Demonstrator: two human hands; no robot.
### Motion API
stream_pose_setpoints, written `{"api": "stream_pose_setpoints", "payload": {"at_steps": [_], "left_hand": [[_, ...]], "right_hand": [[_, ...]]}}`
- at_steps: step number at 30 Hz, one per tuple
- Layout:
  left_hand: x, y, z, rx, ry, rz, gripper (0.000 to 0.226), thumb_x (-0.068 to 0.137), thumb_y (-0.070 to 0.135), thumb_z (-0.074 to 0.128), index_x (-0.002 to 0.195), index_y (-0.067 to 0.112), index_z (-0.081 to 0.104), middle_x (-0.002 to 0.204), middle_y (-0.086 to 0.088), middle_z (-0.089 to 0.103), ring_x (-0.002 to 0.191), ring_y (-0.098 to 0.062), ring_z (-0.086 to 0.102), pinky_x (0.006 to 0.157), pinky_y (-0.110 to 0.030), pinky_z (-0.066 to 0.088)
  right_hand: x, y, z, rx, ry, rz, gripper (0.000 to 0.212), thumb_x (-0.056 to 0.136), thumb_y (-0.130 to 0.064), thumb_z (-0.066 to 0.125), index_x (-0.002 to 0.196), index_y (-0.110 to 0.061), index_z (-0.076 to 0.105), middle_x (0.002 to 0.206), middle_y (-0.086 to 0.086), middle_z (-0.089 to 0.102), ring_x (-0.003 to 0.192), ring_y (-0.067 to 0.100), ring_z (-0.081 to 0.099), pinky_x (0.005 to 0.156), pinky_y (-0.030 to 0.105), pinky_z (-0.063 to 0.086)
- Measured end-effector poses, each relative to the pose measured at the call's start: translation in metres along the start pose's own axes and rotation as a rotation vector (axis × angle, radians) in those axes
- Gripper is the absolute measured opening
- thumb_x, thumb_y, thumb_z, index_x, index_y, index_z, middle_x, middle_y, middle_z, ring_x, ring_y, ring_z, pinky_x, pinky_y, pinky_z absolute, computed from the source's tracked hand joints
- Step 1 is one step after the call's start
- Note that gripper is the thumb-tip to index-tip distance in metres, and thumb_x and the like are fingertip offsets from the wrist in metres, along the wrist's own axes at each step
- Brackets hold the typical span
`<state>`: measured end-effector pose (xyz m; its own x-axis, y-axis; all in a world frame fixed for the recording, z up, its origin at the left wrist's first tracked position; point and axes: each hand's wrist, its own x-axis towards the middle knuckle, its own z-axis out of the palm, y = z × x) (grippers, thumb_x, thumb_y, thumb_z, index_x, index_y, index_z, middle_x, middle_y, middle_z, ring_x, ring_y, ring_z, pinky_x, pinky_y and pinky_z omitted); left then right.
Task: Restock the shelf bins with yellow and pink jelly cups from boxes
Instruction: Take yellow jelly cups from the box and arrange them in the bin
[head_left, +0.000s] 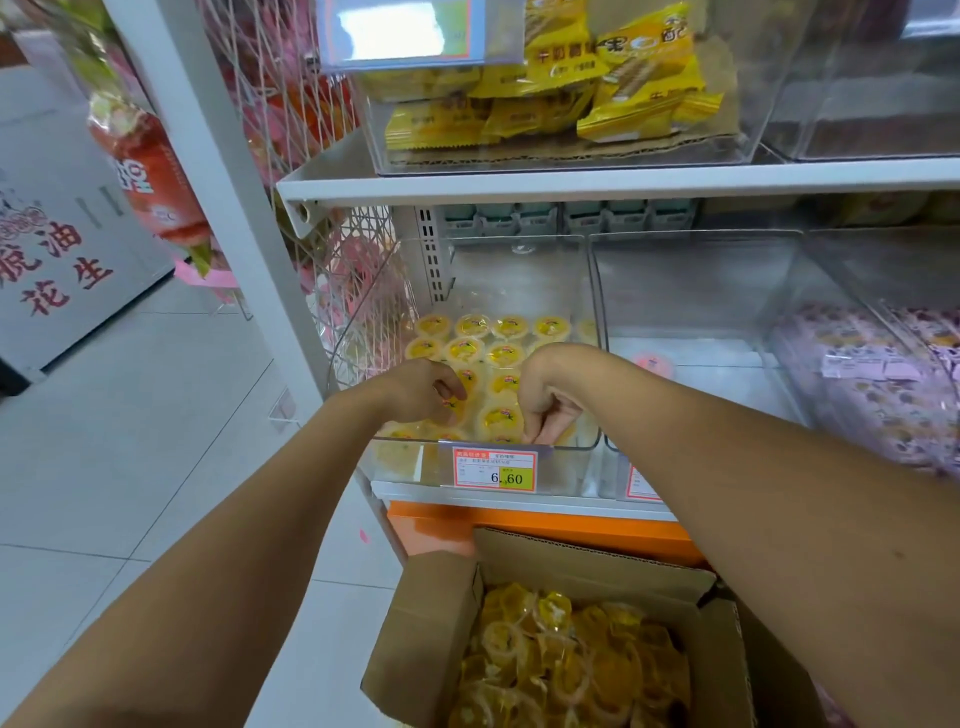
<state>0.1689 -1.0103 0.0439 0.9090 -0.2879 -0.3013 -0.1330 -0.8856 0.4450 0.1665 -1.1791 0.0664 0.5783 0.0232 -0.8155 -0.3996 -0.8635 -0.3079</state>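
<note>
Filling bin's (519, 465) front edge, left hand (426, 389) pinching a jelly cup (458, 410), right hand (545, 397) curled, grip unclear; next, reloading from box (431, 623).

Counted roughly 14 yellow jelly cups (504, 354) in the bin (402, 470), 1 pink jelly cup (653, 365), 1 box (431, 623), 2 price tags (494, 469).

The head camera looks forward and down, close above bin (563, 467) and box (431, 623).
</note>
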Motion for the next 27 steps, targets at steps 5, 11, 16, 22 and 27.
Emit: {"api": "stream_pose_setpoints", "payload": {"at_steps": [5, 11, 16, 22, 27], "left_hand": [[-0.001, -0.001, 0.001, 0.062, -0.061, 0.012, 0.059, 0.08, 0.016, 0.074, 0.135, 0.02, 0.051, 0.133, -0.002, 0.05, 0.116, -0.019, 0.051, 0.092, -0.024, 0.04], [-0.004, -0.005, 0.003, 0.288, 0.001, 0.052, 0.066, 0.081, 0.018, 0.073, 0.14, 0.017, 0.045, 0.148, -0.002, 0.036, 0.135, -0.019, 0.035, 0.109, -0.027, 0.028], [0.002, -0.004, -0.001, 0.313, -0.043, 0.042, 0.065, 0.079, 0.019, 0.075, 0.138, 0.015, 0.047, 0.143, -0.002, 0.047, 0.13, -0.019, 0.043, 0.104, -0.028, 0.036], [0.002, -0.006, 0.0, 0.336, -0.065, 0.054, 0.068, 0.079, 0.011, 0.073, 0.14, 0.017, 0.046, 0.142, -0.001, 0.048, 0.128, -0.019, 0.045, 0.095, -0.022, 0.035], [-0.004, -0.002, 0.001, 0.385, -0.076, 0.042, 0.066, 0.083, 0.009, 0.068, 0.143, 0.016, 0.041, 0.145, -0.003, 0.044, 0.132, -0.019, 0.04, 0.099, -0.021, 0.032]], "right_hand": [[0.01, -0.003, 0.003, -0.095, 0.038, 0.033, 0.032, 0.095, -0.011, 0.056, 0.123, 0.003, 0.056, 0.091, 0.006, 0.074, 0.034, 0.008, 0.058, 0.065, 0.013, 0.052], [0.005, -0.005, 0.005, -0.597, 0.124, -0.026, 0.037, 0.095, -0.029, 0.054, 0.06, -0.016, 0.05, 0.031, -0.008, 0.046, 0.031, 0.003, 0.039, 0.054, 0.016, 0.035], [0.009, -0.003, 0.009, -0.52, 0.218, -0.464, 0.01, 0.08, -0.016, 0.072, 0.076, -0.007, 0.067, 0.055, -0.001, 0.06, 0.047, 0.008, 0.051, 0.051, 0.017, 0.044], [0.015, -0.009, 0.019, -0.475, 0.134, -0.549, 0.022, 0.086, -0.008, 0.066, 0.108, -0.004, 0.065, 0.083, 0.003, 0.057, 0.069, 0.016, 0.056, 0.058, 0.024, 0.051], [0.026, -0.008, 0.021, -0.367, 0.212, -0.494, 0.024, 0.083, -0.018, 0.072, 0.097, -0.006, 0.056, 0.081, 0.011, 0.062, 0.049, 0.016, 0.056, 0.05, 0.023, 0.049]]}}
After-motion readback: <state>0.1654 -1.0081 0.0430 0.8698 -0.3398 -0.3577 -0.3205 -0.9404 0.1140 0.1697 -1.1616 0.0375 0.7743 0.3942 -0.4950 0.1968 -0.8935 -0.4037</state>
